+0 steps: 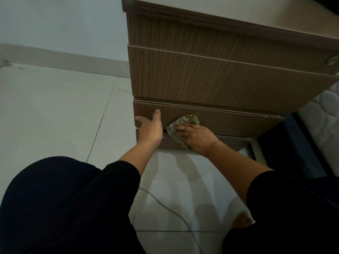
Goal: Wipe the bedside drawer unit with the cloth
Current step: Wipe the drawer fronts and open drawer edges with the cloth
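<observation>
My right hand (196, 137) was down low on the front of the bedside drawer unit (211, 74), fingers spread flat over the cloth (180, 126), a green-and-white striped rag bunched up against the wood, pressed onto the lower drawer front (229, 121) right where it met the panel below. My left hand (151, 128) sat just beside it, close but not touching, fingers straight and relaxed, thumb up against that same drawer front and the other fingers reaching out past the unit's left edge, holding nothing. So the two hands were side by side, a small gap between them, one working the cloth and one bare. Both forearms came out of dark sleeves (122, 173). Above my hands the unit rose in brown wood-grain drawer fronts under a pale top, with a small round metal fitting (332, 60) far out on the right edge. My dark-clothed knees filled the bottom of the view, a bare foot (242, 219) peeking out on the pale tiled floor (55, 110), and a thin grey cable (165, 205) trailed across the tiles between my legs. To the right lay a white quilted mattress (324, 114), touching or just beside the unit, I couldn't tell which.
</observation>
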